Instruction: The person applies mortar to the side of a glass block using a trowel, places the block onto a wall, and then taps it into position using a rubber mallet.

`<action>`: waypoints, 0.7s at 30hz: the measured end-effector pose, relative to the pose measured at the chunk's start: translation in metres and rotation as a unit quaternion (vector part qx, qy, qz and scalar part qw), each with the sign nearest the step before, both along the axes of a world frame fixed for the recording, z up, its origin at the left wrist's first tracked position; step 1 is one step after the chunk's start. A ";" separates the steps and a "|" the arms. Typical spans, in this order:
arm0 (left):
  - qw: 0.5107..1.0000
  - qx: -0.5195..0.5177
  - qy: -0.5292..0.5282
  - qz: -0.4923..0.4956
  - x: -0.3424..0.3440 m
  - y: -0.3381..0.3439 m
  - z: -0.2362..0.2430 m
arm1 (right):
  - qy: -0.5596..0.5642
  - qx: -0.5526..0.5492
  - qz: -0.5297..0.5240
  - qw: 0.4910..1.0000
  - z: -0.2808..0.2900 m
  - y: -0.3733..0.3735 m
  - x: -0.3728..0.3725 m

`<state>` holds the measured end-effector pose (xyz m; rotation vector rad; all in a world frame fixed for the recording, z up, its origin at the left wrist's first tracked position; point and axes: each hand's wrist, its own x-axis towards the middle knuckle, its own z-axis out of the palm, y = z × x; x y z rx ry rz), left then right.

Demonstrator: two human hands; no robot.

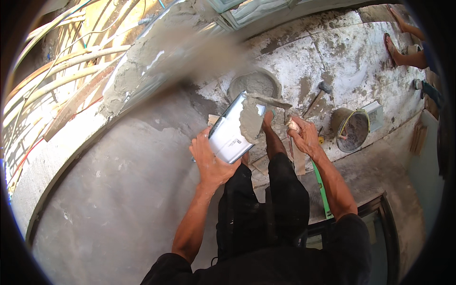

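My left hand (211, 159) grips a glass block (228, 140) by its lower end and holds it tilted in front of my legs. The block has a white face and bluish glass edges. Grey mortar (250, 121) is spread over its upper right part. In my right hand (304, 135), closed round the handle, is a trowel (270, 100). Its mortar-coated blade reaches left to the block's top end; whether it touches is unclear. Just beyond the block sits a round tub (279, 85) of wet mortar.
A rubber mallet (325, 87) lies right of the tub. Near it stands a bucket (339, 116) with grey residue. A green level (322, 190) lies below my right forearm. A mortar-topped ledge (128, 80) curves along the left. Another person's foot (392, 50) shows at upper right. A blur covers the upper middle.
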<state>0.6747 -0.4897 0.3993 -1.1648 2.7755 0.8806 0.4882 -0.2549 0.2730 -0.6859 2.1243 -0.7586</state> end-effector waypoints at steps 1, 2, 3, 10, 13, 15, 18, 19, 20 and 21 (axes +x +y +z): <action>1.000 0.019 -0.024 0.004 0.001 0.000 0.002 | -0.015 -0.012 0.026 0.999 0.001 -0.002 0.003; 1.000 0.013 -0.026 0.000 0.001 -0.001 0.002 | -0.039 0.040 0.026 0.998 0.007 0.001 0.006; 0.999 0.021 -0.038 0.003 0.002 -0.001 0.003 | -0.040 0.041 0.024 0.998 0.012 0.003 0.012; 0.996 0.042 -0.047 0.066 0.006 0.004 -0.009 | 0.041 -0.046 0.008 0.998 0.026 0.014 0.041; 0.993 0.055 -0.028 0.103 0.008 0.004 -0.015 | 0.063 -0.021 0.009 0.998 0.030 0.025 0.048; 0.989 0.076 -0.029 0.123 0.011 0.003 -0.016 | 0.085 -0.045 0.000 0.995 0.034 0.039 0.043; 0.984 0.088 -0.040 0.147 0.017 0.001 -0.015 | 0.075 -0.021 -0.004 0.997 0.024 0.052 0.026; 0.984 0.078 -0.053 0.150 0.019 0.001 -0.014 | 0.072 -0.012 -0.014 0.997 0.014 0.051 0.020; 0.985 0.077 -0.052 0.147 0.021 0.000 -0.014 | 0.082 0.024 0.013 0.996 -0.001 0.046 0.013; 0.984 0.075 -0.055 0.149 0.022 -0.001 -0.013 | 0.081 0.022 0.009 0.996 -0.019 0.039 0.007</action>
